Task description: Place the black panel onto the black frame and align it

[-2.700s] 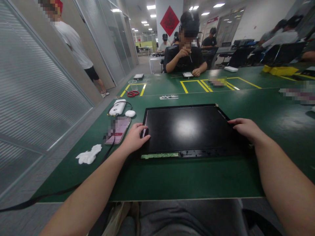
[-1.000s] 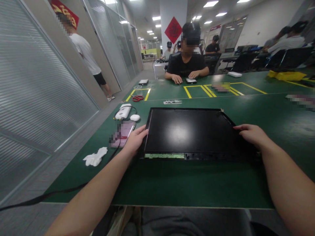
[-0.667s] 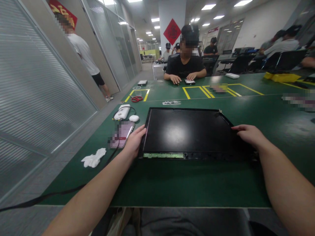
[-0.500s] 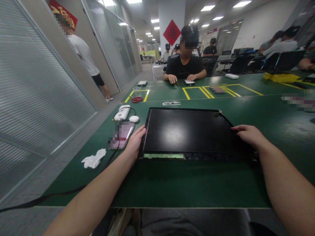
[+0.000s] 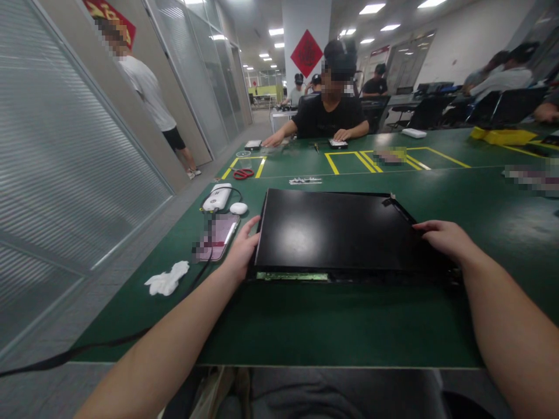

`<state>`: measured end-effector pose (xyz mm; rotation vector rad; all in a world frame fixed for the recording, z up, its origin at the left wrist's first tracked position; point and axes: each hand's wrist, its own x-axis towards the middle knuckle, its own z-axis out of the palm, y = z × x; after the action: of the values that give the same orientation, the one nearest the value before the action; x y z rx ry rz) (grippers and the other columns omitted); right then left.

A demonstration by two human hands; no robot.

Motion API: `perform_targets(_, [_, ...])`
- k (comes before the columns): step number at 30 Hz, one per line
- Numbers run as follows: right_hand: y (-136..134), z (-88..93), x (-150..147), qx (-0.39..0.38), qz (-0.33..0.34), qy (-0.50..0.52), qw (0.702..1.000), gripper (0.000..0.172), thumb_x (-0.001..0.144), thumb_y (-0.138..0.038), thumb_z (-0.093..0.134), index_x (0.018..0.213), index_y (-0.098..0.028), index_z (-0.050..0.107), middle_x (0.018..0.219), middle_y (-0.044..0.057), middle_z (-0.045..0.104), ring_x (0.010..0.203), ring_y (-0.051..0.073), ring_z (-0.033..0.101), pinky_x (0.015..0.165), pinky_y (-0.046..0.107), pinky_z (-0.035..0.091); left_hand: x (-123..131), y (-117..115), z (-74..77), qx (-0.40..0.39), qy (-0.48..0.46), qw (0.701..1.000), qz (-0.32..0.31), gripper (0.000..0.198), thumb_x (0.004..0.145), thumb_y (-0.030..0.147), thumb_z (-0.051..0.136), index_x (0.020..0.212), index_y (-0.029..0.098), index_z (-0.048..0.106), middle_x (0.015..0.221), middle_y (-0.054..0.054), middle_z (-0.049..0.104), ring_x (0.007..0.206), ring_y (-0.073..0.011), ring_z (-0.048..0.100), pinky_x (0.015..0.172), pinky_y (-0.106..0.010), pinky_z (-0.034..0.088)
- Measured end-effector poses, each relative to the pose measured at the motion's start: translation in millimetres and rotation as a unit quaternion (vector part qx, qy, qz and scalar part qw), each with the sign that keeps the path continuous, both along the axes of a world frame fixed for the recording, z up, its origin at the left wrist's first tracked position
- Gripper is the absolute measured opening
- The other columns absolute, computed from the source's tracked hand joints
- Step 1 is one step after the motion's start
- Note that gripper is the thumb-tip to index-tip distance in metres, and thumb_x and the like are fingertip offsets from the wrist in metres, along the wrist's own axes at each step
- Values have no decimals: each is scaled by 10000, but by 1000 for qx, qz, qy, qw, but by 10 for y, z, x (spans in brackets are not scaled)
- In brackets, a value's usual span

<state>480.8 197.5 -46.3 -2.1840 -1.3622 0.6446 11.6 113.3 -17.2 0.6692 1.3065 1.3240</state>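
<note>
A black laptop screen lies in a thin black lid frame in front of me, with a green circuit strip showing along its near edge. My left hand grips the left side, thumb and a finger at the edge and the other fingers hidden. At the right side my right hand pinches the rim, its thumb side on top and the remaining fingers out of sight below. A small silvery tab sits at the far right corner of the frame.
Left of the screen are a phone, a white power bank with a cable, a white earbud case and a crumpled tissue. Red-handled scissors and small white strips lie beyond. A co-worker sits opposite.
The screen's left and far edges sit slightly higher over the frame, and my left fingers have spread a little. The co-worker's one hand has reached out toward a small device at the left.
</note>
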Motion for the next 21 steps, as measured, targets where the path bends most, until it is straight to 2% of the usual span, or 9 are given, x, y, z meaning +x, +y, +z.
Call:
perform_targets(4, [-39, 70, -60, 4, 4, -28, 1000, 419, 656, -132, 586, 1024, -188, 776, 971, 87, 750, 834, 204, 660, 758, 301, 500, 8, -6, -10, 18, 11, 999, -29, 688, 638, 296, 863, 1280, 176, 649, 917, -68, 778, 772, -227, 740, 613, -277, 570])
perform_targets(7, [-60, 92, -86, -2, 2, -21, 1000, 419, 661, -130, 576, 1025, -191, 774, 956, 81, 748, 823, 203, 659, 740, 300, 499, 13, -10, -16, 54, 31, 998, -29, 605, 618, 338, 872, 1177, 179, 705, 1011, -72, 776, 879, -240, 733, 692, -293, 578])
perform_targets(10, [-57, 76, -74, 4, 1, -19, 1000, 430, 647, -123, 567, 1017, -196, 775, 908, 73, 746, 789, 194, 657, 704, 289, 493, 7, -9, -30, 98, 43, 994, -33, 572, 617, 359, 868, 1148, 199, 726, 1058, -60, 772, 947, -246, 721, 770, -314, 576])
perform_targets(13, [-39, 48, -46, 12, 5, -20, 1000, 423, 631, -131, 573, 995, -193, 779, 876, 71, 746, 764, 189, 653, 679, 280, 486, 3, -3, -39, 101, 33, 993, -46, 558, 622, 351, 854, 1148, 206, 737, 1075, -60, 772, 991, -268, 711, 826, -352, 572])
perform_targets(21, [-47, 103, -87, -3, 6, -19, 1000, 400, 677, -137, 576, 1023, -182, 772, 926, 74, 748, 784, 190, 652, 725, 288, 488, 39, -36, 20, 149, -20, 987, -61, 435, 715, 358, 755, 1105, 166, 756, 1195, -87, 741, 1200, -317, 630, 997, -412, 507])
